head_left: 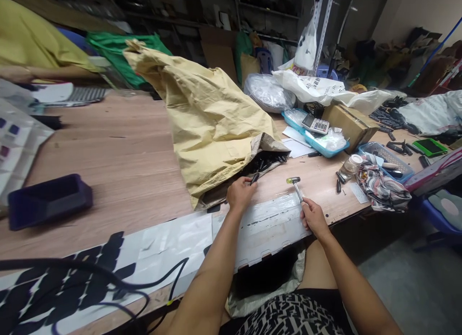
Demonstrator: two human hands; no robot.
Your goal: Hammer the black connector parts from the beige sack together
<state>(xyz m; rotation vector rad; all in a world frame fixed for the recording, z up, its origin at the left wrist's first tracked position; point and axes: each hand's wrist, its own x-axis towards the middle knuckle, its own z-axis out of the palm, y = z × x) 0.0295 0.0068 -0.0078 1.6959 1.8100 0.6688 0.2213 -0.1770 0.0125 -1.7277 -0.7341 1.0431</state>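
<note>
Wooden workbench (137, 147), pretty messy. Closest in, a pale open bag (295, 276) sits below the edge, too dark inside to see if anything's finished. Right hand (313, 216) grips a small metal-shafted hammer with a yellow-tipped head (297, 189), clear of any piece. Left hand (241, 194) pinches a small black piece (254, 178) at the mouth of a big tan sack (212, 113). Plenty of dark pieces (265, 162) remain in there, so I'd guess lots left; can't tell how many are done. Dim shelves (269, 10) behind.
</note>
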